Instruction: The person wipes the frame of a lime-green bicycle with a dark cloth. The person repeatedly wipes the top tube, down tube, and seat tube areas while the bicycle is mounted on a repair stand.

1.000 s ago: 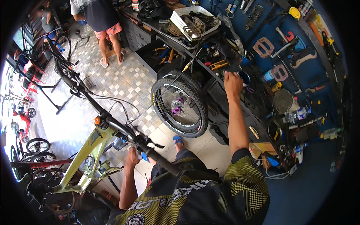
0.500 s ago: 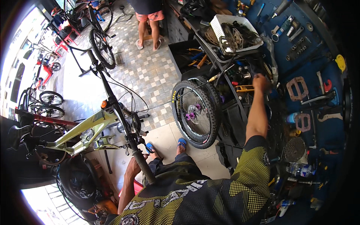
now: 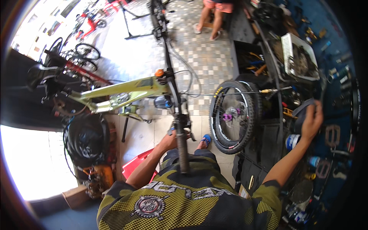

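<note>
A bicycle with a pale yellow-green frame point(image 3: 126, 90) stands at my left, its front wheel off. The handlebar reaches toward me and ends in a dark rubber grip point(image 3: 183, 155). My left hand point(image 3: 168, 141) is closed beside and partly behind the bar, near the brake lever; what its fingers hold is hidden. Over the cluttered workbench at right, my right hand point(image 3: 312, 122) is closed on a dark grey cloth point(image 3: 301, 112), which hangs off toward the bench. A cable point(image 3: 226, 94) runs from the handlebar area past the wheels to the bench.
Two wheels point(image 3: 231, 143) with knobbly tyres stand against the bench. An open drawer point(image 3: 249, 59) holds tools. A white basket point(image 3: 287, 50) sits on the bench; a tool board point(image 3: 329, 103) rises at right. A red stool point(image 3: 134, 165) stands by my left arm. Another person's legs point(image 3: 217, 23) show beyond.
The view has swung, so the bicycle and bench sit farther right in the picture. My right hand has come up from the bench things with the grey cloth. My left hand stays by the handlebar.
</note>
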`<action>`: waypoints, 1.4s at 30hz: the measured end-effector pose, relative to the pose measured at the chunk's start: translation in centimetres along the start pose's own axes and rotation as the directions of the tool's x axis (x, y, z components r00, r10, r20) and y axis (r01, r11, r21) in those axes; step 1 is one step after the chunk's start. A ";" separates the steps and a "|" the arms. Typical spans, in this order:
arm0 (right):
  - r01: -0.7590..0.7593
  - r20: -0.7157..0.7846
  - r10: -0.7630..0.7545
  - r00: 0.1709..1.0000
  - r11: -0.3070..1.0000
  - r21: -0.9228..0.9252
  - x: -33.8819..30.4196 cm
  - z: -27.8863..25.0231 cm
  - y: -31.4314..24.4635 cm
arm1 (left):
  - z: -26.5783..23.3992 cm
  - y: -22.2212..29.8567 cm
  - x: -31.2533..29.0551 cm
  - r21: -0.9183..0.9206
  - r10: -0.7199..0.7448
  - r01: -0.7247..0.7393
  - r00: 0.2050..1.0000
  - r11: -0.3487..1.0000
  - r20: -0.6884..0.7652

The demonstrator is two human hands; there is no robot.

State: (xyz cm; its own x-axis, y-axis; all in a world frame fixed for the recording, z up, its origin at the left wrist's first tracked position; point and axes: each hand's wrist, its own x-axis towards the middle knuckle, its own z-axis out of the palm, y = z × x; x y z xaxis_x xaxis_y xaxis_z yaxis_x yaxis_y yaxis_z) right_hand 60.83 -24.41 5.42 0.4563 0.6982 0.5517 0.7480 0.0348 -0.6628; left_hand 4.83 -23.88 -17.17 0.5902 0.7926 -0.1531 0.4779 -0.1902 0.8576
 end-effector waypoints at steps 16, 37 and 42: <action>-0.203 0.881 -0.138 0.452 0.946 0.253 -22.8 41.7 -9.6 | -10.9 -9.7 0.1 -0.284 -0.407 0.333 0.875 0.899 -0.263; -0.243 0.820 -0.270 0.504 0.867 0.435 -23.6 47.1 -12.3 | -15.0 -9.6 7.0 0.006 -0.040 0.041 0.992 0.999 -0.119; -0.188 0.823 -0.221 0.523 0.912 0.364 -25.7 48.6 -8.0 | -14.8 -9.5 7.8 -0.048 -0.051 0.045 0.988 0.998 -0.145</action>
State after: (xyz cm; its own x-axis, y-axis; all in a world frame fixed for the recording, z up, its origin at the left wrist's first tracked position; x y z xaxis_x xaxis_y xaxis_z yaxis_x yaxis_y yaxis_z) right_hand 19.70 -7.91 -28.07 -0.3228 0.9463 0.0182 0.4212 0.1608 -0.8926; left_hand -4.73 -7.31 -19.26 0.4640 0.8771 -0.1240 0.4718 -0.1262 0.8726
